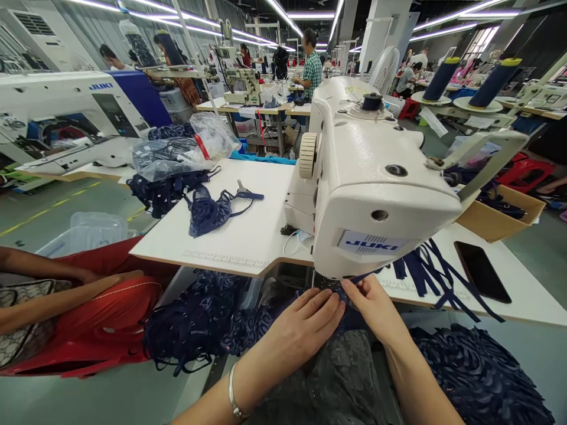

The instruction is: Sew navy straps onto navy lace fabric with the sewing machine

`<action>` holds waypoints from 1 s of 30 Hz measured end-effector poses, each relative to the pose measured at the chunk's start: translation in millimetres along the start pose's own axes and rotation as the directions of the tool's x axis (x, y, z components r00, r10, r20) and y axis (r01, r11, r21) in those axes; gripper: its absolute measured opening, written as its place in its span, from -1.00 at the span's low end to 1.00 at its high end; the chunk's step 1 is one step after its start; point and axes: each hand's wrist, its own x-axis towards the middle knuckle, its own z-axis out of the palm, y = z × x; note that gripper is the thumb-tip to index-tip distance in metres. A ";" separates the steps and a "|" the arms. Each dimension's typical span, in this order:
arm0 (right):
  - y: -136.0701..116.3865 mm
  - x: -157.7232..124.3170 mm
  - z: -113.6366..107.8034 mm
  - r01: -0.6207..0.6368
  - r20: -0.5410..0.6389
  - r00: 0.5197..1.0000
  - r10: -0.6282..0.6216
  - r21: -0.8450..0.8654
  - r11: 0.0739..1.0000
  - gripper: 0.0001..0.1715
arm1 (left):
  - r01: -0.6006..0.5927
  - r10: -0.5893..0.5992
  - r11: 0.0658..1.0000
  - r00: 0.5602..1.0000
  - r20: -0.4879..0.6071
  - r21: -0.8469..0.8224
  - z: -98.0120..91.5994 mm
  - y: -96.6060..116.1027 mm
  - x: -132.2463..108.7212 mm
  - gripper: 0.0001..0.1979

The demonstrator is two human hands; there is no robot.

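Note:
Beneath the head of the white sewing machine point(381, 177), both hands work on dark navy fabric point(349, 316). My left hand point(308, 321), with a silver bangle at its wrist, presses its fingers together on the fabric left of the needle area. My right hand point(372, 301) pinches the fabric and a narrow navy strap at the right of that area. The fingertips of the two hands are close together. A navy lace bra point(210, 212) lies on the white table point(239, 251) to the left. The needle itself is hard to make out.
Navy strips point(425, 274) and a black phone point(482, 271) lie right of the machine. Navy lace pieces are heaped at the lower right point(482, 372) and lower left point(190, 319). A plastic bag point(168, 156) sits at the back left. Another person's arm point(57, 301) is at the left.

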 end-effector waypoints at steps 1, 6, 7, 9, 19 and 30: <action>0.2 0.3 0.0 0.003 0.003 1.000 -0.003 0.007 1.000 -0.68 | 0.004 -0.004 1.000 1.000 -0.003 -0.002 -0.3 0.4 0.6 -0.58; 3.9 1.5 -0.2 -0.018 0.026 1.000 0.017 0.029 0.999 -0.68 | 0.023 -0.023 0.999 1.000 0.001 -0.045 -7.2 0.8 6.4 -0.60; 4.9 1.7 -0.4 -0.019 0.029 0.999 0.018 0.037 0.999 -0.67 | 0.031 -0.031 0.997 0.999 0.012 -0.066 -8.8 0.3 7.8 -0.60; 7.0 2.2 -0.7 -0.013 0.020 1.000 0.012 0.069 0.998 -0.66 | 0.048 -0.043 0.993 0.998 0.042 -0.108 -10.9 -0.7 10.3 -0.61; 18.4 8.0 2.5 0.011 -0.048 0.999 -0.004 0.148 0.989 -0.66 | 0.075 -0.075 0.997 0.997 -0.035 -0.011 -6.3 10.5 13.0 -0.63; 17.5 15.6 -1.5 0.030 -0.088 0.996 -0.027 0.025 0.999 -0.63 | 0.103 -0.103 0.995 0.994 0.019 -0.006 -6.0 14.3 15.5 -0.61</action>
